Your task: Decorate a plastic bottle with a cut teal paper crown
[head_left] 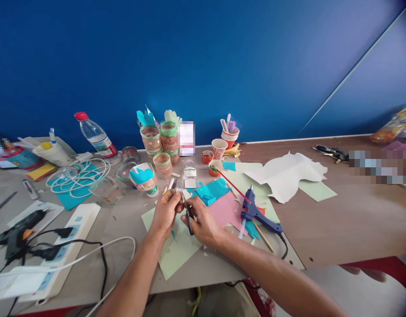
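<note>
Deep blue wall (pixel 203 66) stands behind a cluttered surface (pixel 123 220), where the person's right hand (pixel 204 220) has its grip around black-handled scissors (pixel 190 222), above a pale green sheet (pixel 173 262). Their left hand (pixel 166 209) meets it near the blades, grip narrow with fingertips drawn together, though I cannot tell what they pinch. Beyond lie blue paper (pixel 212 191) and a small clear bottle (pixel 190 174); to the right, a blue glue gun (pixel 254 211) rests by pink paper (pixel 222 209), while wrapped jars (pixel 170 143) stand stacked farther back
</note>
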Tool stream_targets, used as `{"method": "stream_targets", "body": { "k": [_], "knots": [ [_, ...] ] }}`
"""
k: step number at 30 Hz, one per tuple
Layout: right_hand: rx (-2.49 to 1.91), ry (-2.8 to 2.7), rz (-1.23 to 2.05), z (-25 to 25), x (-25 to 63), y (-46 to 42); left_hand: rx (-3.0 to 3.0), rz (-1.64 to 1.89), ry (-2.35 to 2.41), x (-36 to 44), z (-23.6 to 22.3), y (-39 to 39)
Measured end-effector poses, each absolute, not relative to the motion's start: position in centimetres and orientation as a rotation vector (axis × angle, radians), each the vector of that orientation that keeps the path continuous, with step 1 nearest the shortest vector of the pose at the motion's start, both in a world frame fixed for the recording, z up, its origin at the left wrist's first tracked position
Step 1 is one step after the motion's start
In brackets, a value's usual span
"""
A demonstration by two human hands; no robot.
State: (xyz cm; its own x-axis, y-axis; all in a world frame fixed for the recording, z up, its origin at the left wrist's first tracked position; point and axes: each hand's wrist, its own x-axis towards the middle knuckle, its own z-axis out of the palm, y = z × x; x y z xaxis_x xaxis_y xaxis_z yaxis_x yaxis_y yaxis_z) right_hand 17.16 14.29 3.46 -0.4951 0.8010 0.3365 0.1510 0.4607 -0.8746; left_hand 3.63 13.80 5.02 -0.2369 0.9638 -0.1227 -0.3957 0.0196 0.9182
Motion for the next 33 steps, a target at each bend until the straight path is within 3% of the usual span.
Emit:
{"method": "stream_targets", "body": {
  "k": [33],
  "knots": [
    [-0.789,-1.923,1.198,2.4,17.0,13.7,0.774,1.367,1.127,2.4,5.5,13.7]
  ]
}}
